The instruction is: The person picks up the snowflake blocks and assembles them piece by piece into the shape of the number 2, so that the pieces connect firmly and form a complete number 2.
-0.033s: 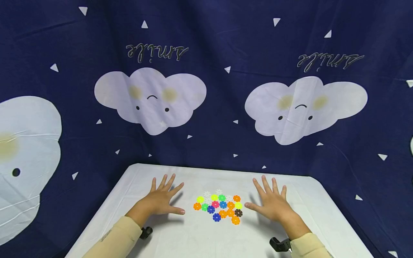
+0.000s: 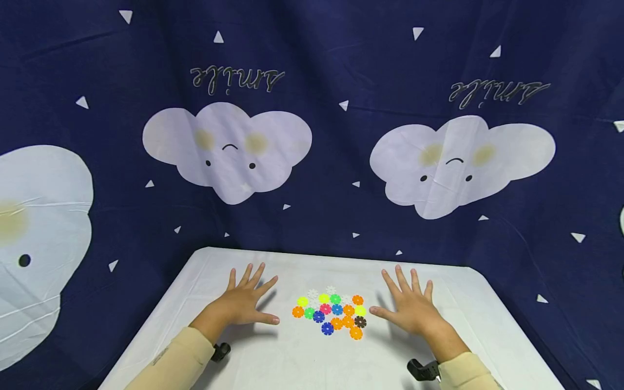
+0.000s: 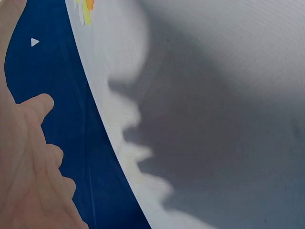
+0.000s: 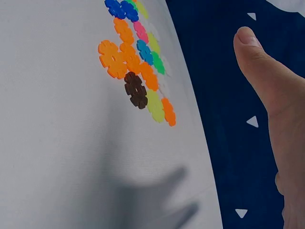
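Note:
Several flat, notched plastic snowflake discs lie close together mid-table, among them a pink disc (image 2: 325,309), a brown disc (image 4: 136,90), a dark blue disc (image 2: 327,329) and orange, yellow, green and white ones. To their left my left hand (image 2: 241,303) hovers over the table with fingers spread, holding nothing. In the left wrist view its palm (image 3: 24,162) shows at the left edge, with its shadow on the cloth. My right hand (image 2: 413,309) is likewise spread and bare on the other side, its thumb near the yellow disc (image 2: 360,311). In the right wrist view the thumb (image 4: 267,71) shows.
A white-covered table (image 2: 273,363) holds the discs. Behind it hangs a dark blue curtain (image 2: 331,162) printed with clouds, white triangles and upside-down lettering. Black wrist devices, one at the left wrist (image 2: 221,352) and one at the right wrist (image 2: 423,370), sit under the beige sleeves.

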The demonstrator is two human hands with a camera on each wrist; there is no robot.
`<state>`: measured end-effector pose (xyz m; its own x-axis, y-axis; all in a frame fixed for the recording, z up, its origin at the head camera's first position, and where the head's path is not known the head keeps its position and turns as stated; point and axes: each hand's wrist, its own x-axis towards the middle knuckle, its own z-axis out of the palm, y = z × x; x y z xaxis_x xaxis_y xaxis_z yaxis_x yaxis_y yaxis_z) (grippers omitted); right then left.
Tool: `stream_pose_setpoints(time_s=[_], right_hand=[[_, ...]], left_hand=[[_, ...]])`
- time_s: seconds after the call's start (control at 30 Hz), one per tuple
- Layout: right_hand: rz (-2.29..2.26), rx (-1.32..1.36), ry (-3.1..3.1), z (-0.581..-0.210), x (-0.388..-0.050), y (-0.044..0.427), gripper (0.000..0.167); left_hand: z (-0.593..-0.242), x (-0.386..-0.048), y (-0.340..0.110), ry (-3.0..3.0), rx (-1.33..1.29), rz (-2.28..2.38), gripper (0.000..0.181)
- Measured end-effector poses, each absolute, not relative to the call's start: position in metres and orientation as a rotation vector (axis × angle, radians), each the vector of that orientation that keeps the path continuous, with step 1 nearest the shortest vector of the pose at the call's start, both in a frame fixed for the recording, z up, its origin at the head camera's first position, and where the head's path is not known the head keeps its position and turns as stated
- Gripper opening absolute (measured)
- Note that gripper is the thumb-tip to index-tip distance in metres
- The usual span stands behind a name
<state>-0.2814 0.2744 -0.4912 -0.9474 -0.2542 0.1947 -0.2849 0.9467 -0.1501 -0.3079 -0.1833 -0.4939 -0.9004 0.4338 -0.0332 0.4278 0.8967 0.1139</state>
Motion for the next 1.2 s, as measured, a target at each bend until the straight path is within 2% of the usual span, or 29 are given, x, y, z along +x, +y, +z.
stream_pose_setpoints(time_s=[0.73, 1.2], right_hand=[[0.288, 0.425, -2.929, -0.501, -0.271, 0.273, 0.105], [0.41, 0.519, -2.916, -0.516, -0.267, 0.25, 0.097]], left_hand=[[-0.509, -0.304, -0.171, 2.988, 0.76, 0.196, 0.113], [-0.519, -0.304, -0.141, 2.946, 0.887, 0.42, 0.093]])
